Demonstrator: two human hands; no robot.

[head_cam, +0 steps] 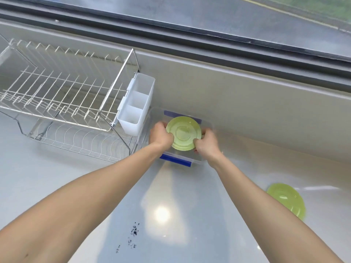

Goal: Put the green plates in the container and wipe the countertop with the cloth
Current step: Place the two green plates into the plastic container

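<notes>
Both hands hold one green plate (183, 133) by its opposite edges over the clear container (152, 118), which stands on the countertop (76, 186) against the back wall, just right of the dish rack (62, 95) and its white cutlery caddy (136, 103). The left hand (161, 135) curls its fingers round the plate's left rim, and the right hand (206, 142) pinches the right rim; the plate looks upside down, foot ring up, and sits within the container's outline, though I cannot tell whether it rests on the bottom yet. To do this step well, I would keep the plate level, lower it straight between the walls until it lies flat, then open both hands and lift them clear without dragging the rim against the blue latches (175, 159). A second plate (286, 200) lies on the countertop well to the right and looks next in line; it should stack squarely on the first. Dark specks (133, 233) near the front edge mark where wiping seems needed. No cloth is in view.
</notes>
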